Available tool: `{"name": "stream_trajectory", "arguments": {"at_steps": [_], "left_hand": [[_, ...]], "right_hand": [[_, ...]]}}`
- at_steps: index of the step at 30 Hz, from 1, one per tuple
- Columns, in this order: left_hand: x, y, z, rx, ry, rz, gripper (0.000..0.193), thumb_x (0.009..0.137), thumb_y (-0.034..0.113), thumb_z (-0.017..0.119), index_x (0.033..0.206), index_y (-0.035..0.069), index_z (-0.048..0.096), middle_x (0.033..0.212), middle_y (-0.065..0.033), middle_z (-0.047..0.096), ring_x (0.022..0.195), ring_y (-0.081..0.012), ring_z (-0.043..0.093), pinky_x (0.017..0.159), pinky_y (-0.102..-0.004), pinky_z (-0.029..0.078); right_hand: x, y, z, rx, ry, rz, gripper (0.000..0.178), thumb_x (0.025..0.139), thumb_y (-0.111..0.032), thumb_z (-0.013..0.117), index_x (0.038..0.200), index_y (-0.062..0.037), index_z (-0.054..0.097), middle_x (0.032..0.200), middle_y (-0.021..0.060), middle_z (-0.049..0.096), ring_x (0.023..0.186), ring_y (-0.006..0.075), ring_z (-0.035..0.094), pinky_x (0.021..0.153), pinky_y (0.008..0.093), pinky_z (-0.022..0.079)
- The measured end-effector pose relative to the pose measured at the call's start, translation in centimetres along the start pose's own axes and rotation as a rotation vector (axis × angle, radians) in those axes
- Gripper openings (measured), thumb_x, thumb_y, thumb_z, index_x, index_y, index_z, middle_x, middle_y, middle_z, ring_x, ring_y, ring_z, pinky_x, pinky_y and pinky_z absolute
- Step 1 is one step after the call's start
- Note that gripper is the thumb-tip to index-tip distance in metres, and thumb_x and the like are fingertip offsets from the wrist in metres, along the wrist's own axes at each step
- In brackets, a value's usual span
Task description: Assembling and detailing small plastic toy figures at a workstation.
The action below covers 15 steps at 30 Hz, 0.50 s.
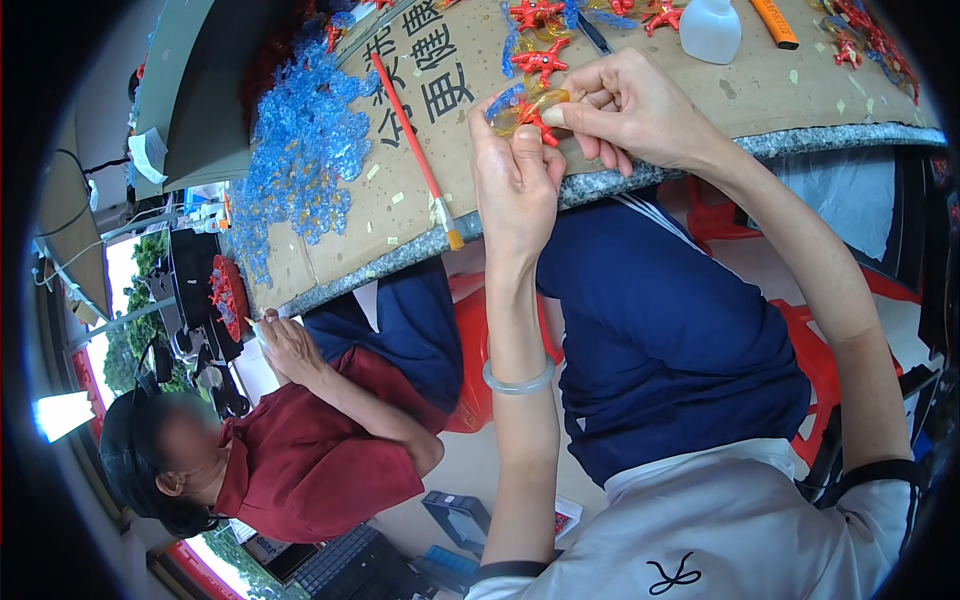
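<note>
Over the near edge of the table, both my hands hold a small plastic toy piece with a red figure-shaped part and see-through blue and yellow curved parts. My left hand is closed on its lower side, thumb pressed near the red part. From the right, my right hand pinches the yellow part between thumb and forefinger; its other fingers curl beneath. The fingers cover part of the piece. Just beyond my hands lies a red star-shaped figure on the cardboard.
A heap of clear blue plastic parts covers the cardboard's left. Nearby lies a red-handled brush. Farther right are a white bottle and an orange cutter. At left, another person's hand works beside a red tray.
</note>
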State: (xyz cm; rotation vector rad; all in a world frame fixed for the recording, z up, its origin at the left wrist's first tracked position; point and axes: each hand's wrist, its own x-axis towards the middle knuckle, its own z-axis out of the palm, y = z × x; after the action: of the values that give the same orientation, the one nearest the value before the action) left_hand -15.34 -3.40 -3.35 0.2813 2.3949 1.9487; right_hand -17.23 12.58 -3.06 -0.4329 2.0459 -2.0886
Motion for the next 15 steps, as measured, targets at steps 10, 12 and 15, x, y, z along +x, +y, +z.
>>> {"name": "stream_trajectory", "arguments": {"at_steps": [10,12,15], "left_hand": [[-0.05,0.04,-0.13,-0.03,0.01,-0.023,0.023,0.095,0.005,0.036,0.116,-0.002,0.038,0.066,-0.0019,0.049,0.05,-0.0051,0.043,0.043,-0.0211,0.035],[0.03,0.08,-0.17,-0.023,0.001,-0.022,0.023,0.095,0.005,0.036,0.116,-0.002,0.038,0.065,-0.0018,0.049,0.05,-0.0051,0.043,0.043,-0.0212,0.035],[0.03,0.04,-0.23,-0.022,0.001,-0.015,0.023,0.094,0.005,0.036,0.116,-0.003,0.038,0.064,-0.0018,0.049,0.05,-0.0052,0.043,0.043,-0.0213,0.035]], "right_hand": [[0.13,0.65,-0.01,-0.015,-0.026,-0.022,0.028,0.091,-0.019,0.06,0.072,0.0011,0.058,0.052,0.0028,0.055,0.039,0.0061,0.052,0.034,0.0188,0.04],[0.13,0.69,-0.04,-0.02,-0.025,-0.017,0.028,0.091,-0.019,0.06,0.072,0.0012,0.058,0.052,0.0029,0.055,0.039,0.0061,0.052,0.034,0.0188,0.04],[0.16,0.66,-0.01,-0.022,-0.026,-0.012,0.027,0.091,-0.018,0.06,0.072,0.0013,0.058,0.052,0.0028,0.055,0.039,0.0061,0.052,0.034,0.0188,0.04]]}}
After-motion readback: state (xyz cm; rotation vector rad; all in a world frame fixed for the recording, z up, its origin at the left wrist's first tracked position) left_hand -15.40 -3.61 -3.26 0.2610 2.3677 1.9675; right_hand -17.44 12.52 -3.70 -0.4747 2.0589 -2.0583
